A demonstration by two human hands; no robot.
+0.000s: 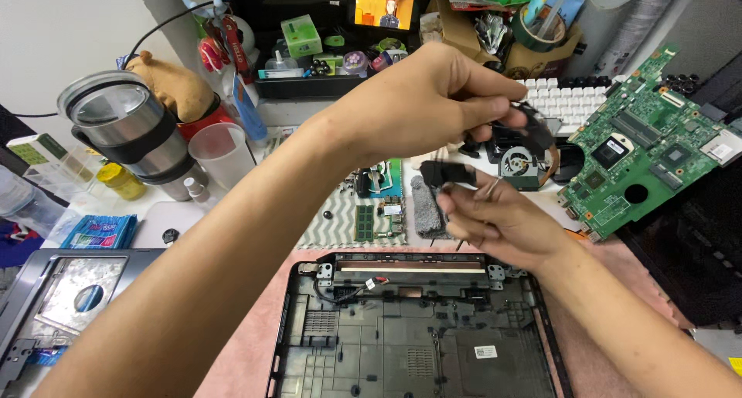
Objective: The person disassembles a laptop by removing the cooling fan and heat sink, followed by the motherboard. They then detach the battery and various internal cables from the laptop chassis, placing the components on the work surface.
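**benchguy:** Both hands are pinched shut on small black parts, up in the air above the bench. Left hand (421,104) reaches across from the left, and its fingertips clamp a black curved piece (533,124), some sort of plastic bracket or cable bit. Can't tell exactly what it is, the fingers cover a lot of it. Right hand (498,220) sits just below, thumb and fingers closed on a flat black strip (447,172) that sticks out to the left.

**solderfan:** So where's all that relative to the fan?

**benchguy:** Right over it. The cooling fan (519,166) lies on the bench just behind the hands, with the black curved piece hanging just above its top edge. I can't tell if that piece touches the fan. The green circuit board (649,147) lies tilted to the right of the fan, near a white keyboard (568,100).

**solderfan:** And the laptop shell?

**benchguy:** Black bottom case (417,336) lies open on a pink mat (247,352), right under the forearms, nearest the camera. A red and black wire (357,288) runs along its upper left corner. Behind it there's a zigzag cloth (336,220) with a memory stick (365,222) on it.

**solderfan:** Left side looks busy.

**benchguy:** Steel tumbler (127,131), clear plastic cup (224,152), brown plush toy (174,85), and a small screen (384,8) glowing at the back.
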